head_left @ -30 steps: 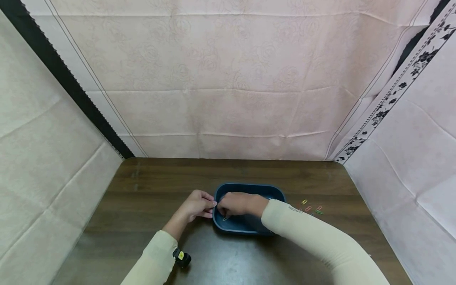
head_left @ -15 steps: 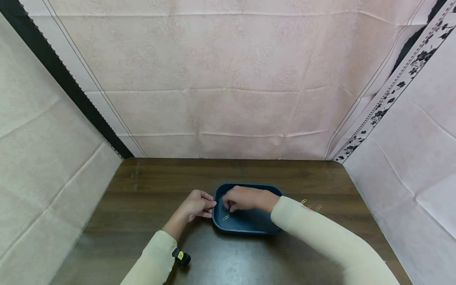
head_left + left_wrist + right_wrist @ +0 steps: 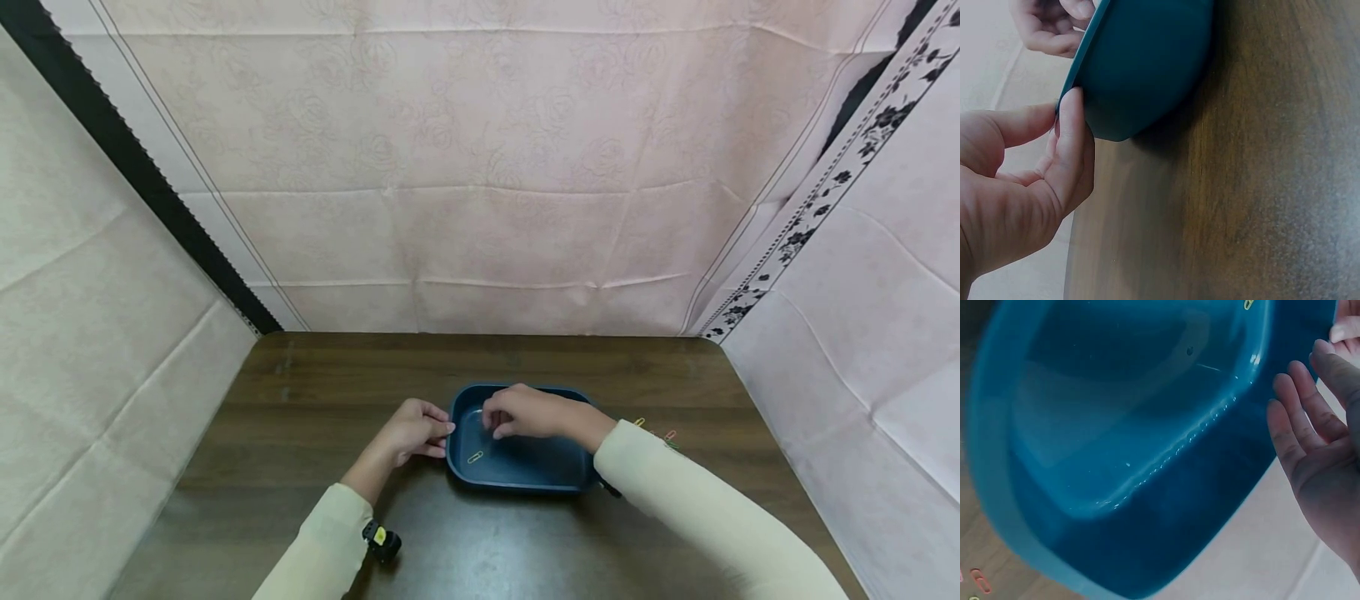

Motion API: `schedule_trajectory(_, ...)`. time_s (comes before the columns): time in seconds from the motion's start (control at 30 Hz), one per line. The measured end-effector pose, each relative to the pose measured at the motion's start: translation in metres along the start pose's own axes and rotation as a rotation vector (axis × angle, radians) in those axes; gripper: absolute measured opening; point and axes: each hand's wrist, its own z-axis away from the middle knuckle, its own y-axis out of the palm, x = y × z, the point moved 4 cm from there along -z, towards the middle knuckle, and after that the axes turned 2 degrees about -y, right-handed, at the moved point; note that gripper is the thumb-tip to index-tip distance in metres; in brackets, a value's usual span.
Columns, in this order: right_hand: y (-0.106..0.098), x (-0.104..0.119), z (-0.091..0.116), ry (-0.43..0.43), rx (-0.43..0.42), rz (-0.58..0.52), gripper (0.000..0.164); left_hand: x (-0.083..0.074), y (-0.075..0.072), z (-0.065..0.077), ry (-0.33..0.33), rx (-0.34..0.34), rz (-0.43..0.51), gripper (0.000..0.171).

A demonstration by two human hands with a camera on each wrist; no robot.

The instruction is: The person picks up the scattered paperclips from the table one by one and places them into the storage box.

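Note:
A dark blue rectangular tray [image 3: 528, 467] sits on the wooden table. My left hand [image 3: 416, 431] pinches the tray's left rim between thumb and fingers, which shows closely in the left wrist view. One yellow paper clip [image 3: 475, 457] lies on the tray floor, near its left end. Over the far part of the tray hovers my right hand [image 3: 534, 412], its fingers loosely bent. The right wrist view shows that hand [image 3: 1322, 431] with fingers relaxed and nothing between them.
Right of the tray, several coloured paper clips lie on the table, among them a yellow clip [image 3: 639, 422] and a pink clip [image 3: 670, 435]; my right sleeve [image 3: 697, 492] partly covers this group. Pale cloth [image 3: 480, 183] hangs behind the table [image 3: 337, 375] and along both sides.
My right hand has lifted away from the yellow paper clip and moved right and toward the far side of the tray, leaving the clip in view. My left hand stays on the rim.

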Motion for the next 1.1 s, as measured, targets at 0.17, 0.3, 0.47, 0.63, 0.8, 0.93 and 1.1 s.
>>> schedule_trajectory(0.17, -0.007, 0.000, 0.011, 0.012, -0.058, -0.015, 0.018, 0.000, 0.000, -0.001, -0.001, -0.001, 0.001, 0.023)
schedule_trajectory(0.3, -0.012, 0.000, 0.021, 0.003, -0.106, -0.038, 0.018, 0.000, 0.000, -0.002, 0.000, -0.006, 0.000, 0.023)
schedule_trajectory(0.47, -0.017, 0.000, 0.034, -0.012, -0.169, -0.064, 0.020, 0.000, 0.000, -0.001, 0.000, -0.008, -0.006, 0.023)
schedule_trajectory(0.63, -0.019, -0.003, 0.046, 0.011, -0.226, -0.095, 0.022, 0.000, 0.001, -0.001, 0.001, -0.011, -0.011, 0.023)
schedule_trajectory(0.8, -0.019, -0.006, 0.061, 0.004, -0.292, -0.135, 0.028, 0.000, 0.002, 0.000, -0.004, -0.013, -0.017, 0.024)
schedule_trajectory(0.93, -0.020, -0.010, 0.074, 0.003, -0.349, -0.143, 0.030, 0.000, 0.002, 0.001, -0.002, -0.009, -0.018, 0.025)
schedule_trajectory(1.1, -0.026, -0.015, 0.090, 0.029, -0.405, -0.141, 0.030, -0.001, 0.001, 0.000, -0.005, -0.012, -0.013, 0.024)
